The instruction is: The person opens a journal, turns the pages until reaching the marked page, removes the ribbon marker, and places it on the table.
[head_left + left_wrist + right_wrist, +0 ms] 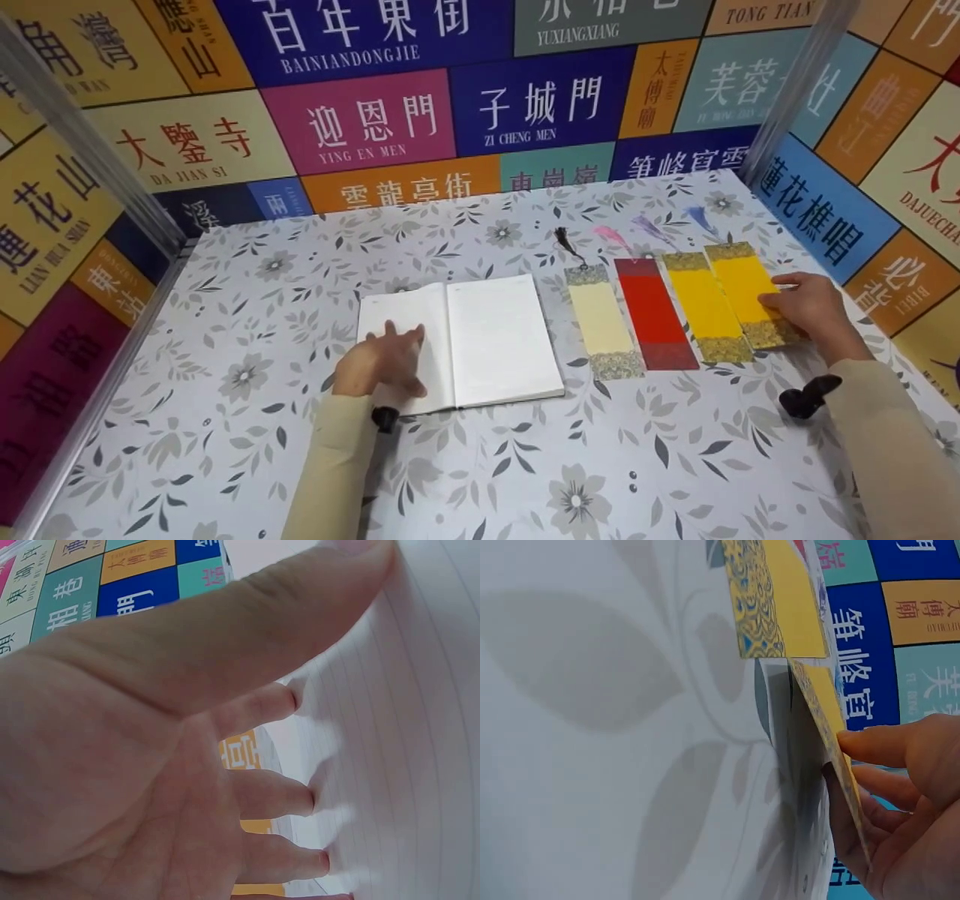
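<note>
An open notebook [504,341] lies on the table, its pages lined in the left wrist view. My left hand [384,362] rests on the left page with fingers spread, fingertips [304,801] pressing the paper. To the right, several tasselled bookmarks lie in a row: a cream bookmark [601,319], a red bookmark [656,315], a yellow bookmark [703,307] and, rightmost, another yellow bookmark [744,285] with a blue tassel. My right hand [814,307] pinches that rightmost bookmark by its right edge, thumb above and fingers beneath. In the right wrist view its near end tilts up from the table.
A floral-patterned cloth [247,420] covers the table. Colourful panels with Chinese lettering [360,127] stand around the back and sides. Metal posts [97,127] rise at the back corners.
</note>
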`<action>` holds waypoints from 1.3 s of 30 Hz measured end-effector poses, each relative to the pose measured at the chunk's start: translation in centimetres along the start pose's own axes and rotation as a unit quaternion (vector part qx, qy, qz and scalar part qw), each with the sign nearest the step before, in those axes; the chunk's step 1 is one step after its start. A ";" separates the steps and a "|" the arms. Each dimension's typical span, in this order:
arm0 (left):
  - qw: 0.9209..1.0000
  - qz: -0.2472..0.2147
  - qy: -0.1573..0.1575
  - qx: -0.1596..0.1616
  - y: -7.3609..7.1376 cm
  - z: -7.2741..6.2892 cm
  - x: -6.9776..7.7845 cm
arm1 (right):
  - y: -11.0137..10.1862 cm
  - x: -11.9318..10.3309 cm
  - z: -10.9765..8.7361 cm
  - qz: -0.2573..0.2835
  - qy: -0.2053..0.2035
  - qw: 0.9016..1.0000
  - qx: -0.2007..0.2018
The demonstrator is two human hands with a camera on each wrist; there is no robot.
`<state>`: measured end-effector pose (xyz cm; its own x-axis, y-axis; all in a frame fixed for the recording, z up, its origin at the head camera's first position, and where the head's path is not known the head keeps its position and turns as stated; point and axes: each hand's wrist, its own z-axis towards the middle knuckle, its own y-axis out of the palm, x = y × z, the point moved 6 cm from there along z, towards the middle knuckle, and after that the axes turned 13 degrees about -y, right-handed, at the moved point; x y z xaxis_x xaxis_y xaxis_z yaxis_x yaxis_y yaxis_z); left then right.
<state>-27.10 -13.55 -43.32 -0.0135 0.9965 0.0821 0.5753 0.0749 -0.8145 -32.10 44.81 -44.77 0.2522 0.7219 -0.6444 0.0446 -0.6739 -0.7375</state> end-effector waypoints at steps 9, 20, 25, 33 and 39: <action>1.000 -0.003 -0.014 -0.007 -0.2 0.0 -0.1 | 0.1 -0.6 -0.3 -0.066 -0.009 0.997 -0.034; 1.000 0.004 -0.016 0.003 -0.3 -0.1 -0.1 | 0.1 -1.0 -0.8 -0.105 -0.029 0.993 -0.033; 1.000 -0.009 -0.018 0.005 -0.4 0.0 -0.1 | 0.2 -1.0 -0.9 -0.117 -0.029 0.992 -0.025; 1.000 -0.001 -0.012 0.014 -0.2 -0.1 -0.1 | 1.7 -3.0 -0.8 -0.147 -0.049 0.988 0.010; 0.999 -0.021 -0.031 0.002 0.1 0.0 -0.4 | 3.1 -5.9 -1.8 -0.141 -0.094 0.985 0.024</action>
<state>-27.02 -13.98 -43.47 -0.0887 0.9928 0.0804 0.5694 0.1168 -0.8137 -31.68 38.22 -42.88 0.0527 0.8987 -0.4353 0.0401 -0.4374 -0.8983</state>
